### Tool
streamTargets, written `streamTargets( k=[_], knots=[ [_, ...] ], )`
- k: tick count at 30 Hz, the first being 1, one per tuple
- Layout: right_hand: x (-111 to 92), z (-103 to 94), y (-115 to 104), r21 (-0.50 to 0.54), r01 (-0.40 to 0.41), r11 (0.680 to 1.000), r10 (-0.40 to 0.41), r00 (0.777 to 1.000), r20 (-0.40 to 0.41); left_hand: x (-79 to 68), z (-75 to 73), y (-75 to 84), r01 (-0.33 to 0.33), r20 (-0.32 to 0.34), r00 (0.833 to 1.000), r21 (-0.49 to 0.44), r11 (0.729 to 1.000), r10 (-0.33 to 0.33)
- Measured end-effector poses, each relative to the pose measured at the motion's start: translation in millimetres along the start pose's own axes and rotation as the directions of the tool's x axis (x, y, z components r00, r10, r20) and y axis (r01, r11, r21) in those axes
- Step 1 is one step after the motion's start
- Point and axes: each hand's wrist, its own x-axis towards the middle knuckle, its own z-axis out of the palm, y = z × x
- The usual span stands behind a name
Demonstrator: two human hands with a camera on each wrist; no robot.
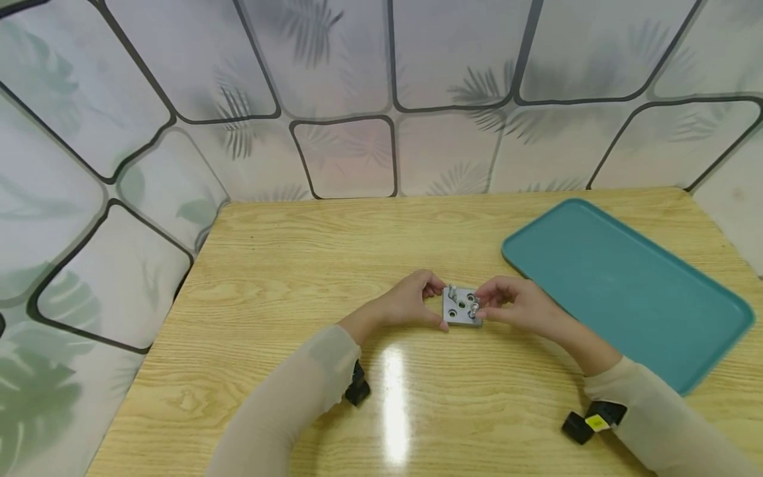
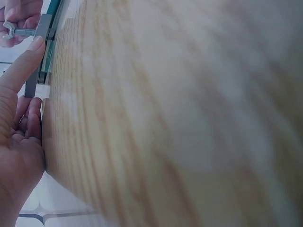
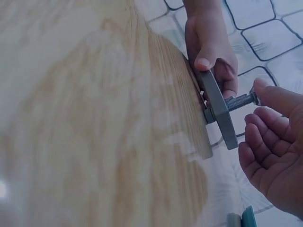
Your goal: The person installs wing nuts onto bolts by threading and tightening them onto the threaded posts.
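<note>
A small square metal plate (image 1: 462,318) with several round holes lies low over the table between both hands. My left hand (image 1: 410,301) grips it from the left, thumb at the near edge and fingers at the far edge. Two wing screws stand up from the plate: one at the far left corner (image 1: 452,293), the other at the near right. My right hand (image 1: 520,309) pinches the head of the near-right wing screw (image 3: 242,101) between thumb and fingertips. Its threaded shank passes into the plate, and a nut (image 3: 209,116) shows on the underside in the right wrist view.
A teal tray (image 1: 626,291) lies at an angle on the right of the wood-grain table (image 1: 298,252), close by the right forearm. Patterned cloth or panels (image 1: 346,156) line the back and left. Each wrist carries a black camera (image 1: 578,427).
</note>
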Motion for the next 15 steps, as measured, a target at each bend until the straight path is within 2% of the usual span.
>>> streamTargets(
  k=[5, 15],
  knots=[
    [-0.1, -2.3, -1.3, 0.033, -0.010, 0.999, 0.009, 1.000, 0.013, -0.2, -0.5, 0.9, 0.006, 0.000, 1.000, -0.003, 1.000, -0.006],
    [-8.6, -5.0, 2.3, 0.030, 0.011, 0.999, -0.012, 1.000, 0.025, -0.6, -0.4, 0.6, 0.011, 0.005, 1.000, -0.011, 1.000, -0.011]
  ],
)
